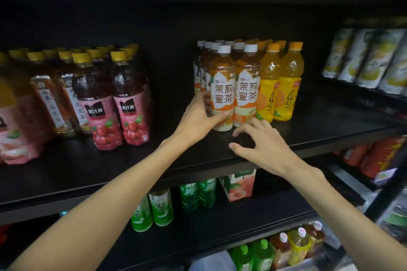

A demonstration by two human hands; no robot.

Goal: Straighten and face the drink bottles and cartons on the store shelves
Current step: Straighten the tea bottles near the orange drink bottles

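Note:
Two rows of white-capped jasmine tea bottles stand on the black upper shelf (pixel 319 130). My left hand (pixel 198 116) grips the lower part of the front-left jasmine tea bottle (pixel 222 92), thumb across its label. The neighbouring jasmine tea bottle (pixel 247 88) stands upright beside it, label forward. My right hand (pixel 262 141) hovers with fingers spread just in front of that bottle's base, holding nothing. Orange juice bottles (pixel 278 86) stand in rows directly to the right.
Red-labelled juice bottles (pixel 119 103) and oolong tea bottles (pixel 52 99) stand at the left of the same shelf. Below are green tea bottles (pixel 160 209), a peach carton (pixel 240 187) and more bottles. An adjoining rack at the right holds pouches (pixel 370 57).

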